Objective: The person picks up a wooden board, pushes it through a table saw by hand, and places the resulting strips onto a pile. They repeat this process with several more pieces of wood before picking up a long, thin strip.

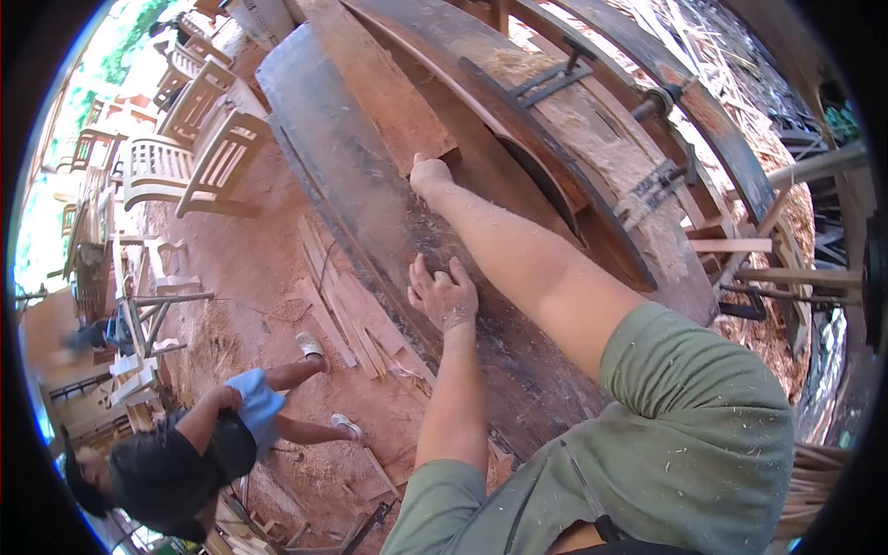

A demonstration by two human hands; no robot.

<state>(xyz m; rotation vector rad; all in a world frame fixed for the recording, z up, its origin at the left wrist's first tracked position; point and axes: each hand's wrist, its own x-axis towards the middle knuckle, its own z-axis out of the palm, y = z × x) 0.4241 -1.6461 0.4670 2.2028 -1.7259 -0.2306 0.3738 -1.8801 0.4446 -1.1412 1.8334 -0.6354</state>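
My right hand (431, 178) is closed at the near end of a long reddish-brown board (393, 102), its fingers wrapped over the board's corner. The board lies lengthwise on a dark, dusty worktable (319, 120), beside a raised curved wooden edge. Nearer to me, my left hand (446, 294) hovers over or rests on the tabletop with its fingers spread and nothing in them. Whether its fingertips touch the surface is not clear.
Metal clamps (654, 190) and a sawdust-covered beam (583, 120) are on the right. Another person (190, 444) walks at the lower left. Wooden chairs (199, 166) stand at the upper left. Thin wood strips (347, 314) lie on the floor beside the worktable.
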